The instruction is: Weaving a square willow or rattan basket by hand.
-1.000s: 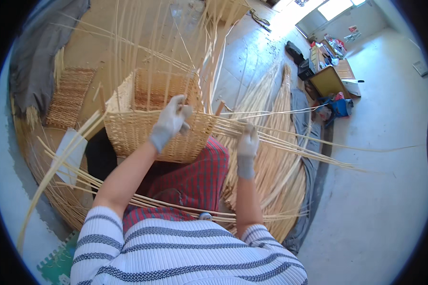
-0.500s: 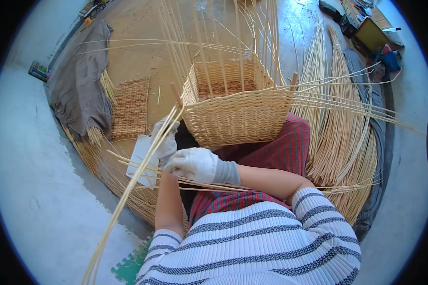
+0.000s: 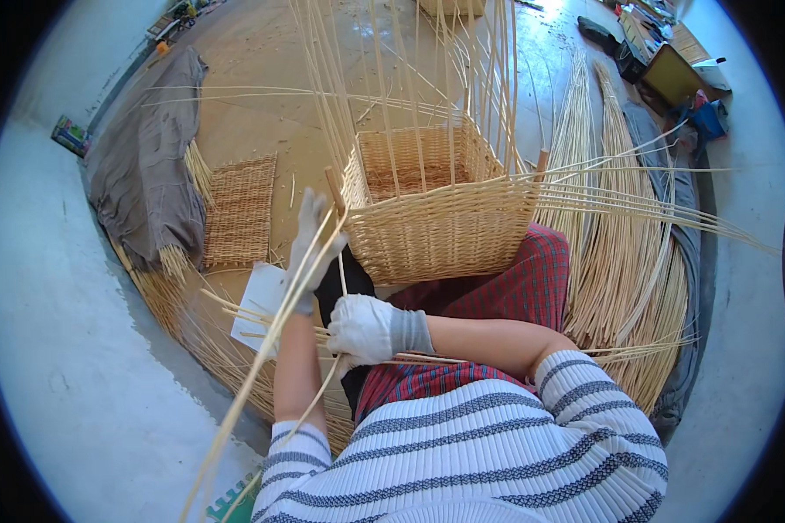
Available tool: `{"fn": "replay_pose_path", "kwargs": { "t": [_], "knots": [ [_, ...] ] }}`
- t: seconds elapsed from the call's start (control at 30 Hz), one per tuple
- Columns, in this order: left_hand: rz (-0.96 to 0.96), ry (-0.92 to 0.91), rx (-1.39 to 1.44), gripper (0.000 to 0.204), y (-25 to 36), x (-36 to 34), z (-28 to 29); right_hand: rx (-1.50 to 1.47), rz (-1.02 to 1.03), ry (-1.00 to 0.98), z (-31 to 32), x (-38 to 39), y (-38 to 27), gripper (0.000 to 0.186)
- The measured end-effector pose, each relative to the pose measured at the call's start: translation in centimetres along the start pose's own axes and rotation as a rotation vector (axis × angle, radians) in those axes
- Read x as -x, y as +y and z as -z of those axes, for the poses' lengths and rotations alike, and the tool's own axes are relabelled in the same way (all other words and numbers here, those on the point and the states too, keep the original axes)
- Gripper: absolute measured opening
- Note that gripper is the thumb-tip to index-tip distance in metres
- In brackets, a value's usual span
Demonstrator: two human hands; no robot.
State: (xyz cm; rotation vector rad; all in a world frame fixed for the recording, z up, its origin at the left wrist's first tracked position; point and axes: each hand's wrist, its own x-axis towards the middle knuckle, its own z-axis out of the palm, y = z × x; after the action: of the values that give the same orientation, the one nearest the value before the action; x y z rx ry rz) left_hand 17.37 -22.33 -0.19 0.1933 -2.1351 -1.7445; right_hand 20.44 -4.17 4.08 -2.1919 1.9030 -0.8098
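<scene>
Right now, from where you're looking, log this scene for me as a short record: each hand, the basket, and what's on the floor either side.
Left hand: gloved, open, fingers extended, beside the near left corner of the basket
Right hand: gloved, closed on a thin cane strand
Basket: woven, open-topped, in front of the person; upright canes rise from it
Floor, left: woven mat; grey cloth over more cane
Floor, right: long bundles of cane

room: between mat and basket | blocking: upright stakes, strands jutting right | depth hard to judge
</scene>
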Motion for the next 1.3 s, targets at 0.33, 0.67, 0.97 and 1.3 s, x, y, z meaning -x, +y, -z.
{"fn": "replay_pose_path", "kwargs": {
  "t": [0.33,0.67,0.97,1.3],
  "knots": [
    [0.144,0.244,0.882,0.066,-4.4,-6.5,-3.4,-1.207,-0.574,1.187,8.4,10.7,14.6,0.045],
    [0.091,0.056,0.029,0.068,-6.1,-2.9,-3.7,-0.146,-0.879,0.944,8.0,12.8,15.8,0.016],
    [-0.011,0.229,0.039,0.057,-7.2,-2.8,-6.0,-0.205,-0.655,0.761,13.4,3.9,9.7,0.02],
    [0.204,0.304,0.266,0.039,-6.4,-3.5,-6.7,0.157,-0.942,0.657,14.9,-7.5,22.8,0.083]
  ]
}}
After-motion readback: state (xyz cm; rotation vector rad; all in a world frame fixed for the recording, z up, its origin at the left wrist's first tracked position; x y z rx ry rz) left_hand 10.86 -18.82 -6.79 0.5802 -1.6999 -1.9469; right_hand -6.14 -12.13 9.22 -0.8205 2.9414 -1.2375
